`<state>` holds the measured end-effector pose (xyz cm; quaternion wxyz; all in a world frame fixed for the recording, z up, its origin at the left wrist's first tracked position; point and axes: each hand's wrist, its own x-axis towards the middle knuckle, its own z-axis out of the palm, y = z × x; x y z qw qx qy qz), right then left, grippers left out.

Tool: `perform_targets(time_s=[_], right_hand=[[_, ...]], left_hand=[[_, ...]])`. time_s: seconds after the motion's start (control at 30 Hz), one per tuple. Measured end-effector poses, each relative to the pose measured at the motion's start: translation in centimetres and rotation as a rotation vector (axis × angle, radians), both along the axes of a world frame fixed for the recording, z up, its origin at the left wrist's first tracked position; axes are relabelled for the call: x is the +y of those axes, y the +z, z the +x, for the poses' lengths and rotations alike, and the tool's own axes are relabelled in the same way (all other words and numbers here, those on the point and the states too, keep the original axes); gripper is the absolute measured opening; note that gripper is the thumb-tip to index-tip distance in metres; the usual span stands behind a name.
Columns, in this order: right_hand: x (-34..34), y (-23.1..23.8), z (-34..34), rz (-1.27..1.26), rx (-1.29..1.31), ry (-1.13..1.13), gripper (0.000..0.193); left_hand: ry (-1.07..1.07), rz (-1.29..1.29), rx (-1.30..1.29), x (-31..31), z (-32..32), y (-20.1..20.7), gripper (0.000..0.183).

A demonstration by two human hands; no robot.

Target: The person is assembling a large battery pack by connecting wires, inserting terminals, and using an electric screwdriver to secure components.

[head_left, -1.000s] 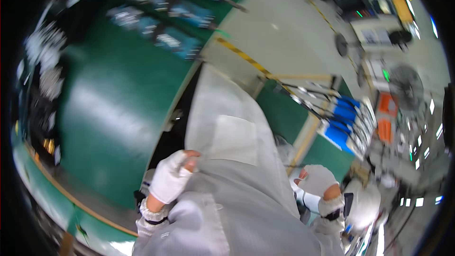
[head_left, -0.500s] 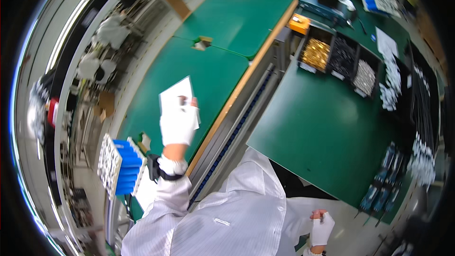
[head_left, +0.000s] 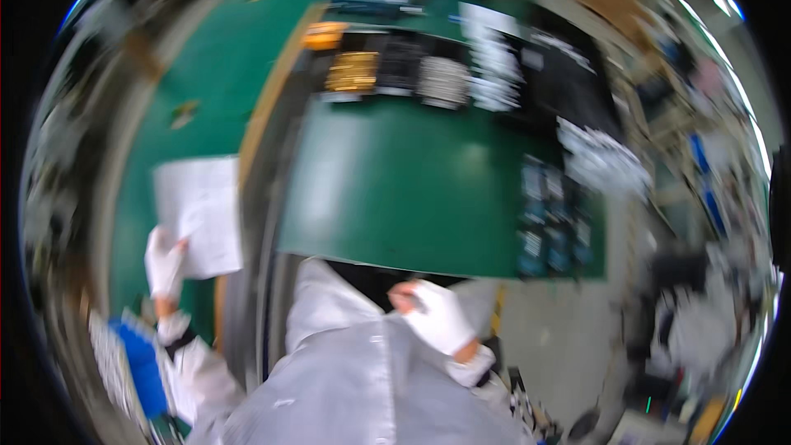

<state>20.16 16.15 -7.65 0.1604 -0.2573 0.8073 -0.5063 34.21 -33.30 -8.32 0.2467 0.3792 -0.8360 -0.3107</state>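
My left hand (head_left: 167, 264), in a white glove with bare fingertips, grips a white sheet of paper (head_left: 202, 206) by its lower left edge. Faint print shows on the sheet, too blurred to read. It is held over the green bench at the left, overlapping its wooden edge. My right hand (head_left: 441, 317), gloved likewise, is in front of my body just below the near edge of the green work mat (head_left: 412, 189). Its fingers are curled together; whether something small is between them is hidden by blur.
Along the mat's far side stand bins of gold parts (head_left: 353, 72), black parts (head_left: 399, 62) and silver parts (head_left: 443, 81), with an orange box (head_left: 324, 35) beside them. Several black-and-teal devices (head_left: 554, 214) lie at the right. A blue-and-white rack (head_left: 138, 367) is at lower left.
My view has swung right, over the work mat. The paper, earlier tilted in my left hand, now faces me more broadly. My right hand has risen from my side to my front.
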Motion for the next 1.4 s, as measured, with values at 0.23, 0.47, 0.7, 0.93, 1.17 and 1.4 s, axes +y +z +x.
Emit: perform_targets(time_s=[0.23, 0.47, 0.7, 0.93, 1.17, 1.4], right_hand=[[3.9, 5.0, 3.7, -0.397, -0.206, -0.486, 0.066], [16.4, 11.0, 20.9, 0.088, 0.282, -1.678, 0.014], [28.6, 13.9, 42.7, 0.807, -0.165, -2.243, 0.033], [19.0, 13.1, 26.7, 1.142, 0.556, -1.673, 0.023], [3.0, 17.9, 4.7, -0.243, 0.648, -0.045, 0.021], [-2.3, 17.3, -1.3, -0.633, 0.391, 0.369, 0.011]], left_hand=[[-0.904, 0.542, 0.134, 23.1, -12.0, 1.0, 0.053], [-1.592, 0.693, -0.148, 36.6, -16.1, 2.0, 0.039], [-1.524, 0.569, -0.257, 35.0, -19.6, -1.1, 0.021], [-1.293, 0.429, -0.073, 27.9, -17.4, 2.4, 0.016], [-1.313, 0.161, 0.041, 27.0, -16.1, 7.6, 0.014], [-0.396, 0.219, 0.079, 14.5, -5.9, 5.3, 0.015]])
